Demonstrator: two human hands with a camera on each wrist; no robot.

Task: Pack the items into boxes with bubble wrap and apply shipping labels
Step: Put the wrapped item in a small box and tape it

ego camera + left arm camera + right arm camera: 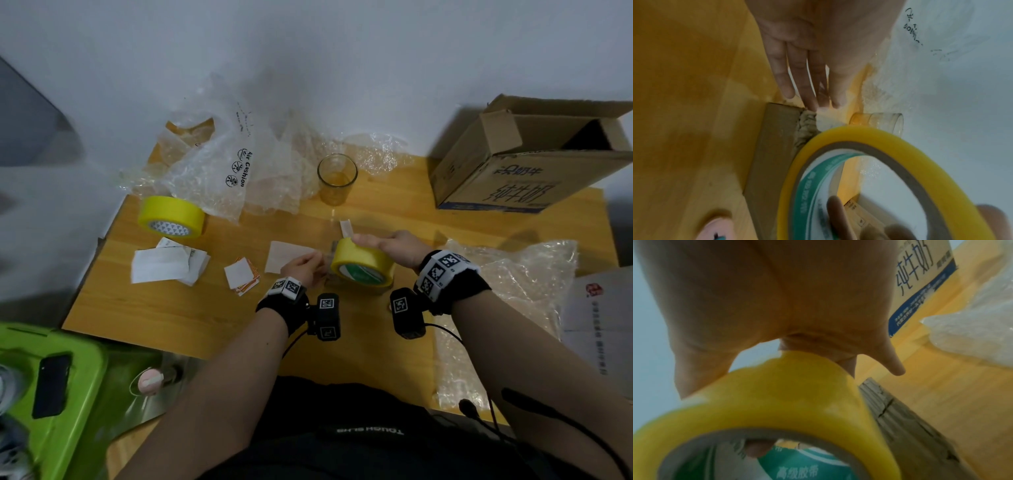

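My right hand (387, 248) grips a yellow tape roll (363, 265) from above at the table's middle. In the right wrist view its palm (777, 296) lies over the roll (787, 394) and its thumb reaches into the core. My left hand (303, 269) is just left of the roll. In the left wrist view its straight fingers (803, 81) press on the end of a small brown cardboard box (777, 146), beside the roll (869, 136). That box (910, 426) lies under the roll, mostly hidden in the head view. An empty glass (337, 178) stands behind.
An open carton (507, 171) stands at the back right. Bubble wrap lies at the back left (219, 164) and the right (496, 298). A second yellow roll (171, 216), white labels (164, 265) and a small label stack (241, 274) sit left. A green bin (68, 394) stands beside the table.
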